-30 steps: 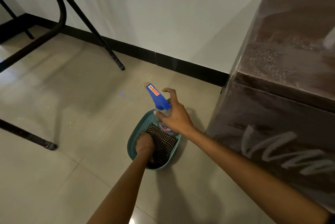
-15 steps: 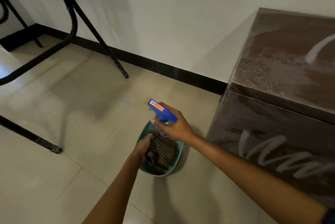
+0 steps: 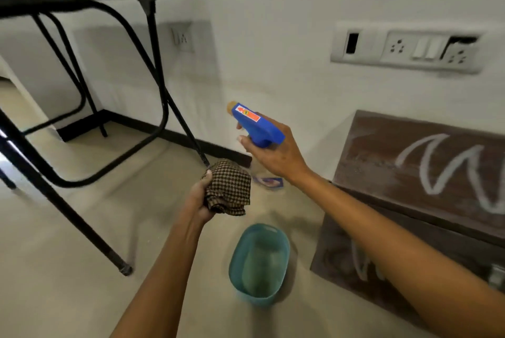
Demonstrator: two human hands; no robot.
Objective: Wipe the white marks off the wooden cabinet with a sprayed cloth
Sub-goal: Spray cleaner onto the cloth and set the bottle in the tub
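My left hand (image 3: pixel 199 198) grips a bunched brown checked cloth (image 3: pixel 228 187), held up in the air above the floor. My right hand (image 3: pixel 276 151) holds a spray bottle with a blue trigger head (image 3: pixel 257 125); its nozzle points up and left, and the cloth sits just below and left of it. The bottle's clear body shows below my wrist, blurred. The dark wooden cabinet (image 3: pixel 382 157) stands at the right. White zigzag marks (image 3: pixel 442 165) run across its top, and more white marks (image 3: pixel 360 261) show on its front face, partly hidden by my right forearm.
A teal plastic basket (image 3: pixel 259 261) sits on the tiled floor below my hands, with nothing in it. A black metal folding table (image 3: pixel 153 45) stands at the left against the white wall. A switch and socket panel (image 3: pixel 404 50) is on the wall above the cabinet.
Both hands have risen out of the basket, the left lifting the cloth and the right lifting the spray bottle. The view has tilted upward, showing the table top and wall sockets.
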